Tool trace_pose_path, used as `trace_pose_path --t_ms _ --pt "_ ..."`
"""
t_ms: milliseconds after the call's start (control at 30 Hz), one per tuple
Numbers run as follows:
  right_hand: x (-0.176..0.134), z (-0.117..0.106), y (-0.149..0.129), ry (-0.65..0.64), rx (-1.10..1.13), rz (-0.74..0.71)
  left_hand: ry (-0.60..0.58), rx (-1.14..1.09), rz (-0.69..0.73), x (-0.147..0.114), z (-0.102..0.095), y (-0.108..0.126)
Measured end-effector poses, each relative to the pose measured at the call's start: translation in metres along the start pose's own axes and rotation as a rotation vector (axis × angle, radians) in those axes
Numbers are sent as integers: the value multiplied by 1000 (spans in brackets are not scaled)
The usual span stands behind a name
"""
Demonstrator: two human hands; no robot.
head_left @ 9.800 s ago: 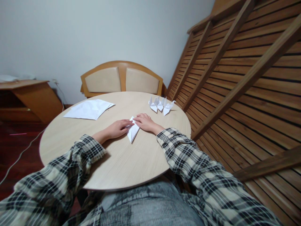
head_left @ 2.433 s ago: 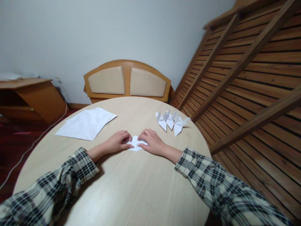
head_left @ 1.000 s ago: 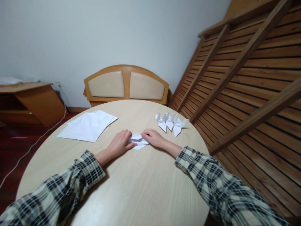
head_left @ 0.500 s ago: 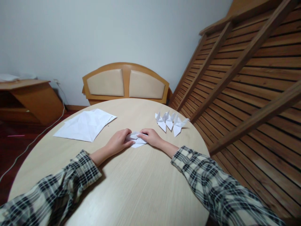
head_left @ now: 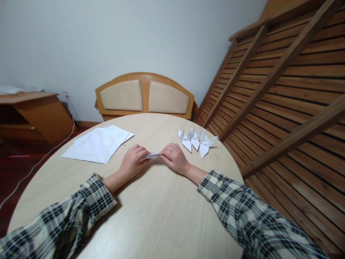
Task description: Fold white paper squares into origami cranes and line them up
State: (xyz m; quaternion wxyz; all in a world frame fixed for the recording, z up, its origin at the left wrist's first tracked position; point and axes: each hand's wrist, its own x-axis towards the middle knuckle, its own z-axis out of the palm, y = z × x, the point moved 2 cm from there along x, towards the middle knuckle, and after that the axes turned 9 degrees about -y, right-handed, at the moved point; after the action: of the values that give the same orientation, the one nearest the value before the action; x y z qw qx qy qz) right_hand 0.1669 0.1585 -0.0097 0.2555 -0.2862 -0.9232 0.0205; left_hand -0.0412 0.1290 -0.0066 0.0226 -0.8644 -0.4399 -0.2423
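Observation:
Between my two hands is a small piece of folded white paper (head_left: pixel 152 155), seen nearly edge-on just above the tabletop. My left hand (head_left: pixel 134 159) pinches its left end, fingers curled over the far side and thumb near. At the right end, my right hand (head_left: pixel 174 157) grips it the same way. The paper's outer ends are hidden under the fingers. Three folded white paper cranes (head_left: pixel 204 144) stand in a row beyond my right hand. A stack of creased white paper sheets (head_left: pixel 99 144) lies beyond my left hand.
The round, light wooden table (head_left: pixel 151 212) carries everything. A padded headboard (head_left: pixel 145 93) stands behind it against the wall. Slatted wooden panels (head_left: pixel 283 100) lean close along the right side. A desk (head_left: pixel 37 115) and a white cable (head_left: pixel 40 160) are at the left.
The folded paper has tipped up from facing me to nearly edge-on. Both hands have turned with it, their fingers now curled over its far side. The cranes and sheets stay put.

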Motion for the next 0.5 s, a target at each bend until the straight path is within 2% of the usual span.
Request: trace_pose_path --t_ms 133,267,500 --pt "-2 0 0 -72 -15 -7 16 95 -37 -2 -2 0" --pt "-2 -2 -1 -84 -35 -49 13 146 -35 -4 -1 2" --pt "-1 0 -3 -93 -9 -112 -123 62 20 -2 4 1"
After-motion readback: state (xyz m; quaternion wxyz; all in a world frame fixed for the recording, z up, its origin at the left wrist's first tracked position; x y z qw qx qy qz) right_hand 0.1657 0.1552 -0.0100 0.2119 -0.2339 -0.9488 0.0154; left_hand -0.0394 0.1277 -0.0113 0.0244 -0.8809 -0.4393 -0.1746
